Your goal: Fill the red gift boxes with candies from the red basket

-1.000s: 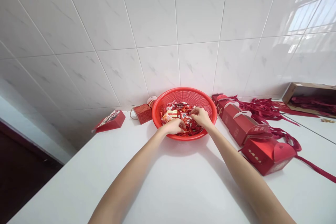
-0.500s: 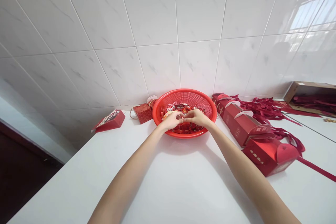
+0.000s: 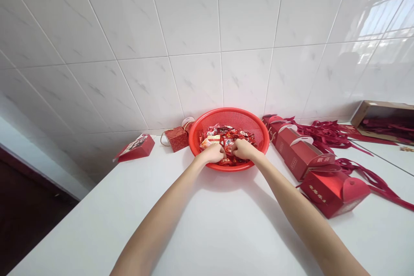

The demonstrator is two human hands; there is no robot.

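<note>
Against the white tiled wall (image 3: 194,30), on the smooth white table (image 3: 226,228), stands a red plastic colander (image 3: 241,117) with a heap of wrapped sweets (image 3: 231,162) in it, and both hands are down inside. Half a second ago the fingertips came together over the heap; now the left hand (image 3: 213,153) and the right hand (image 3: 244,149) have parted a little, knuckles bent, and a red-and-white printed packet (image 3: 228,145) shows between them. I take this to mean that the handling is going on among the sweets, with nothing raised above the rim. Each grip is curled inward, but the fingertips are hidden, so I cannot tell whether either one pinches a wrapper.

The colander is round, its wall finely pierced under a thick glossy lip. The wrappers look shiny and crinkled, mostly red, with a cream packet (image 3: 211,139) near the left hand. Along the right runs a row of red folded-card boxes (image 3: 293,159), with tangled satiny ribbons (image 3: 318,136) beyond; on the left sit a patterned red box (image 3: 176,139) with a looped cord handle and a wedge-shaped red box (image 3: 144,148)
</note>
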